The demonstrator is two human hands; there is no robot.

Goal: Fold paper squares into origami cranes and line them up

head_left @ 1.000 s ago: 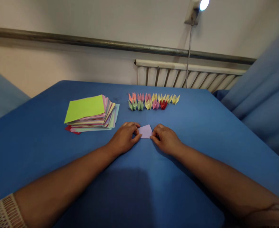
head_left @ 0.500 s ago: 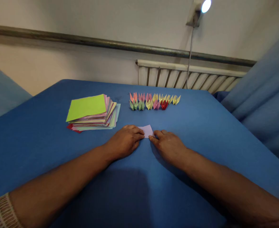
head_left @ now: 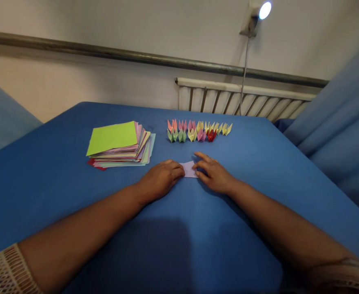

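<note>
Left hand (head_left: 161, 179) and right hand (head_left: 213, 174) press flat on a small folded lilac paper (head_left: 189, 169) between them. Paper stack (head_left: 118, 143) beyond the left hand; row of folded paper figures (head_left: 198, 131) beyond both.

I see open counter (head_left: 268, 171) on the right and along the near edge; the paper stack (head_left: 115, 143) blocks far left, and the row of folded figures (head_left: 198, 131) stands beyond the lilac sheet (head_left: 189, 168).

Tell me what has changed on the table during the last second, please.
The right hand slid left and forward onto the lilac paper, its fingers now stretched out, so less paper shows. The left hand stayed on the paper's left edge. The stack and the folded pieces did not move.
</note>
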